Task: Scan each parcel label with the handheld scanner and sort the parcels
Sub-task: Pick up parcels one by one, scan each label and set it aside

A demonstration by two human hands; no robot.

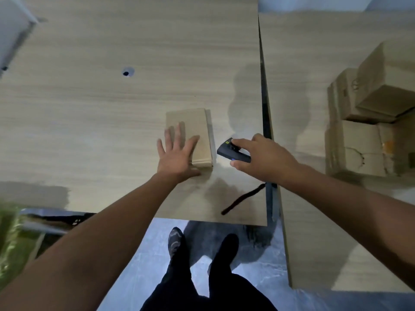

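Observation:
A small flat cardboard parcel [190, 129] lies on the light wooden table [101, 108], near its front right part. My left hand [176, 153] rests flat on the parcel's near left corner, fingers spread. Just right of the parcel, my right hand [265, 157] grips a dark handheld scanner [229, 150] between thumb and forefinger, its head close to the parcel's right edge. A black strap or cord [241, 198] trails from under my right wrist across the table. No label shows on the parcel's top face.
A second wooden table [314, 221] adjoins on the right across a narrow gap, carrying a stack of cardboard boxes [370, 122]. A round cable hole [126, 72] sits far left on the table. A green object [11, 239] is at lower left. My feet stand on the grey floor.

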